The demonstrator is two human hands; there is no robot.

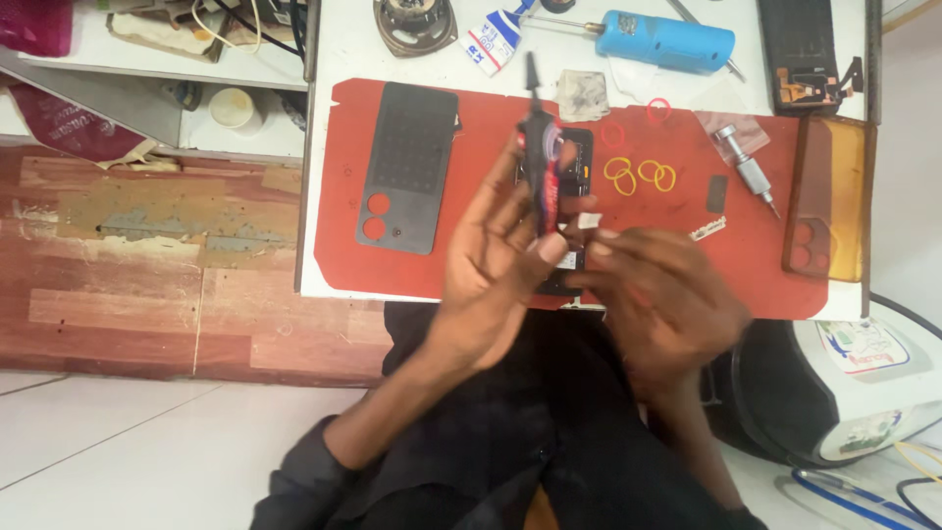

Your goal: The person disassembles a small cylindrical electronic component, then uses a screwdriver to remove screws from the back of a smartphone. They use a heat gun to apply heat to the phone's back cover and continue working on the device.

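My left hand (496,260) holds up a small black and red glue tube (541,167) with a thin black nozzle pointing away from me. Beneath it an opened phone (574,162) lies on the red work mat (471,255), mostly hidden by both hands. My right hand (657,294) rests over the phone's near end, and its fingertips pinch a tiny white piece (589,221). A dark grey phone back cover (410,167) with two round camera holes lies flat on the mat to the left.
Several yellow and red rubber rings (638,172) lie on the mat, beside a metal screwdriver (751,172) and an amber phone case (829,196). Farther back sit a blue power tool (667,39), a round speaker (414,22) and a black phone frame (800,49).
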